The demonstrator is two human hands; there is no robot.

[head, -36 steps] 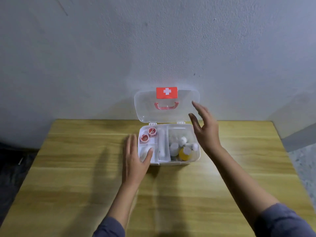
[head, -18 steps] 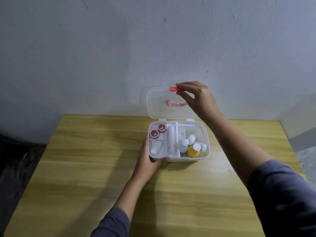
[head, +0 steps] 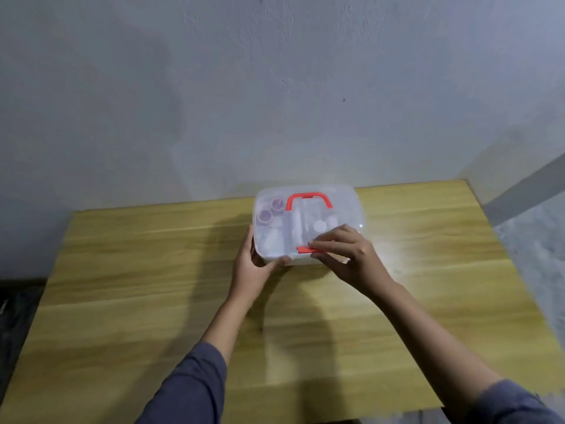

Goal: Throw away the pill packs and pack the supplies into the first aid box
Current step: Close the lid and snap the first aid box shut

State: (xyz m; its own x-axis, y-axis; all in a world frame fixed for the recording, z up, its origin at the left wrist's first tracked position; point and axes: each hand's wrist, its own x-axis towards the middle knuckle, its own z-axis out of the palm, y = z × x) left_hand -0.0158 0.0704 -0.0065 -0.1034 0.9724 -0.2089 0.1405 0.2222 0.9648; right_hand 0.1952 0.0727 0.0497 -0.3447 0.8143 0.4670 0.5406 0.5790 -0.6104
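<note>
Clear-lidded first aid box (head: 308,221), red handle (head: 308,199) flat.

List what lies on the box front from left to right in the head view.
left hand → red latch → right hand
</note>
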